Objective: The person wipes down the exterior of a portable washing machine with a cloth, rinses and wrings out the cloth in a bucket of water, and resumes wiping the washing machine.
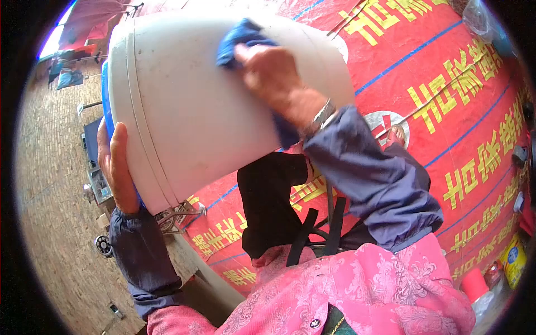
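Note:
A large white plastic barrel (190, 89) lies on its side in front of me, with a blue rim (106, 95) showing at its left end. My left hand (118, 167) grips that end, thumb on the white wall and fingers around toward the blue rim. On the barrel's upper side my right hand (273, 78) presses a bunched blue cloth (245, 40) against the surface; the hand is slightly blurred. A darker blue piece of cloth (286, 132) hangs below my right wrist, against the barrel.
Red sheeting with yellow characters (430, 111) covers the floor to the right. Brick paving (61, 173) lies to the left, with a small wheel (104, 245) on it. A yellow packet (512, 258) and a clear plastic bag (479, 19) sit at the right edge.

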The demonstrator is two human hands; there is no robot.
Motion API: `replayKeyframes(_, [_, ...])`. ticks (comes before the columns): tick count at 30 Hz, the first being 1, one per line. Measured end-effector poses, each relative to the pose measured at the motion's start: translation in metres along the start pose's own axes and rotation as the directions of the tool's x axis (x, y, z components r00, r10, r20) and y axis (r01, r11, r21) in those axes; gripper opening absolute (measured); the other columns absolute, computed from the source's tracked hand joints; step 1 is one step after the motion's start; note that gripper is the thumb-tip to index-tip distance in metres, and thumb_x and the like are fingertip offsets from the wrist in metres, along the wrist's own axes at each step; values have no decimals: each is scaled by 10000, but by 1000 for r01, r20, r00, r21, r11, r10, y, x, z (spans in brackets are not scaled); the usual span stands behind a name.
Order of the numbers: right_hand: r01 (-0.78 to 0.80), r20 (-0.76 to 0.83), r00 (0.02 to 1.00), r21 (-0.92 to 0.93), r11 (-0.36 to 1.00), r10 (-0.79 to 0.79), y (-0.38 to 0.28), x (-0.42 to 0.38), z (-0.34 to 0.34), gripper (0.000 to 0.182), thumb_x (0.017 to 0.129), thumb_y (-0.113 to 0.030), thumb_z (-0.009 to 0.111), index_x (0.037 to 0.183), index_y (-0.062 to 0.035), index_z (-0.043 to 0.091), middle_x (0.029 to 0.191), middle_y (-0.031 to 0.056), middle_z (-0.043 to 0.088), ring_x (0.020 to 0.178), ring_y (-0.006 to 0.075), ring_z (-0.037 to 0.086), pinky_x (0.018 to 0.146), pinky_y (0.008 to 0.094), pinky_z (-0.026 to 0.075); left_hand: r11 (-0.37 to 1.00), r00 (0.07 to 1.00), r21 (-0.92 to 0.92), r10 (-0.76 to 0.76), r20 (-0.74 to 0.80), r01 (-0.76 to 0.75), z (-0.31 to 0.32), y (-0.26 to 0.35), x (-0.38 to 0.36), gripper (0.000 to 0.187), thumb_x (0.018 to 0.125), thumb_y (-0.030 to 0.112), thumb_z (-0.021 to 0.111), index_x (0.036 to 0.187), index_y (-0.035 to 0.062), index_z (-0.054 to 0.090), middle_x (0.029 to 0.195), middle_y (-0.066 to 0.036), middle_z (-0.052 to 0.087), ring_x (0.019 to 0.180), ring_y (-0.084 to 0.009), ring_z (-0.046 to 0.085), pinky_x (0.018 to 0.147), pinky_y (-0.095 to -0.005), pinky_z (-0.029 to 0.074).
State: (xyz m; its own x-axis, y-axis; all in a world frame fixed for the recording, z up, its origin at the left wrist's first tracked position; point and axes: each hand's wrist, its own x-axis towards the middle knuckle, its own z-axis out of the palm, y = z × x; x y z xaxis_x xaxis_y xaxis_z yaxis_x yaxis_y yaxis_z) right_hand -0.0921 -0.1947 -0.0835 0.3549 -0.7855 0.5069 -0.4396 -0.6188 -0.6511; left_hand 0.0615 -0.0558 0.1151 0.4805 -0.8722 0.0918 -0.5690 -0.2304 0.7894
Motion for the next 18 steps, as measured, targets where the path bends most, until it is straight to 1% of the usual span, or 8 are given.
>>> replayKeyframes(3, [-189, 69, 978, -136, 973, 199, 67, 2, 19, 151, 778, -247, 581, 815, -109, 629, 709, 184, 635, 664, 360, 635, 592, 463, 509, 1000, 1000, 10, 8, -15, -7, -6, -6, 3, 441, 912, 307, 548, 1215, -6, 482, 1038, -68, 582, 893, -110, 542, 771, -250, 447])
replayKeyframes(8, [-319, 133, 927, -216, 923, 352, 130, -45, 10, 214, 805, -259, 556, 831, -71, 655, 784, 196, 644, 733, 365, 638, 665, 458, 517, 1000, 1000, -9, 11, -17, -11, -3, -2, 0, 420, 907, 303, 559, 1194, 2, 500, 1027, -61, 583, 879, -107, 538, 760, -242, 441])
replayKeyframes(10, [-381, 181, 888, -224, 897, 423, 114, -69, -7, 217, 813, -251, 555, 825, -57, 652, 794, 214, 636, 723, 378, 630, 659, 470, 512, 999, 1000, -37, 18, 2, -18, -1, 0, 0, 414, 904, 308, 563, 1181, 6, 509, 1017, -57, 585, 874, -105, 536, 754, -240, 438])
replayKeyframes(11, [-367, 151, 905, -191, 910, 397, 106, -84, -10, 205, 818, -246, 557, 846, -62, 641, 770, 219, 630, 708, 390, 625, 638, 475, 509, 999, 1000, -25, 23, -1, -23, -1, 0, 0, 414, 902, 311, 565, 1177, 7, 511, 1010, -55, 586, 868, -103, 537, 748, -240, 439])
replayKeyframes(13, [-382, 128, 914, -50, 923, 385, 67, -109, -18, 151, 795, -176, 566, 879, -62, 618, 708, 206, 617, 666, 393, 611, 602, 478, 502, 1000, 1000, 0, 28, 3, -28, -2, -2, 2, 413, 899, 317, 570, 1167, 8, 516, 995, -51, 589, 856, -100, 537, 734, -240, 439])
replayKeyframes(15, [-274, 128, 955, 49, 960, 266, 14, -123, -30, 233, 751, -94, 565, 969, -20, 602, 705, 198, 602, 644, 375, 603, 556, 460, 490, 1000, 999, -16, 18, 29, -18, -3, -2, 2, 415, 898, 321, 570, 1164, 7, 519, 984, -49, 591, 842, -98, 538, 723, -239, 440])
replayKeyframes(17, [-120, -18, 991, 269, 956, 129, -48, -120, -44, 346, 717, -46, 566, 1053, 39, 582, 707, 179, 578, 608, 336, 592, 520, 433, 479, 1000, 999, -21, 7, 36, -7, -2, -2, 0, 413, 899, 324, 567, 1159, 6, 523, 976, -49, 592, 830, -97, 540, 713, -239, 441])
replayKeyframes(18, [-73, 29, 997, 271, 960, 68, -75, -115, -53, 378, 722, -60, 577, 1082, 54, 570, 705, 160, 562, 602, 310, 590, 518, 408, 477, 1000, 1000, -20, 4, 30, -4, -2, -2, 0, 412, 900, 325, 564, 1156, 5, 525, 974, -50, 593, 824, -97, 540, 708, -238, 442])
